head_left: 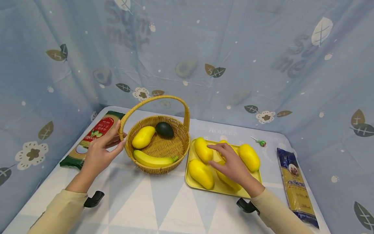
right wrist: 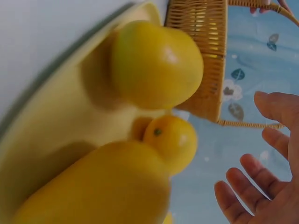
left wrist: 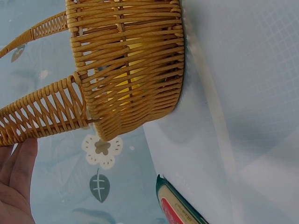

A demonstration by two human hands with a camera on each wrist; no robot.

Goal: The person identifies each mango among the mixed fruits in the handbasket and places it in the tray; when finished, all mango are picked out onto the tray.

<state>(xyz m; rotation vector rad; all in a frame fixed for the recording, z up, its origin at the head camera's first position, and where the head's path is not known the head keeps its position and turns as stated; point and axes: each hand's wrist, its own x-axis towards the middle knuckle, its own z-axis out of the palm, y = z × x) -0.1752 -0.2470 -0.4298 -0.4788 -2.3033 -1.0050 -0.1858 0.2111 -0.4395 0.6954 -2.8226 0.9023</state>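
My left hand (head_left: 99,152) grips the handle (head_left: 122,125) of a wicker basket (head_left: 182,148) at its left side. Inside the basket lie a mango (head_left: 143,137), a dark green avocado (head_left: 165,130) and a banana (head_left: 155,160). Over a yellow tray (head_left: 191,186) of several mangoes, my right hand (head_left: 232,164) hovers with spread fingers and holds nothing. A mango (head_left: 203,150) lies just beyond its fingertips, and another mango (head_left: 201,174) is at the tray's front left. The hand partly covers a third mango (head_left: 229,180). In the right wrist view, the fingers stand apart from the fruit.
A green and red packet (head_left: 96,135) lies left of the basket, behind my left hand. Right of the tray is a blue and gold pasta packet (head_left: 296,187). A green-headed lollipop (head_left: 261,142) lies behind the tray. Patterned curtains enclose the table.
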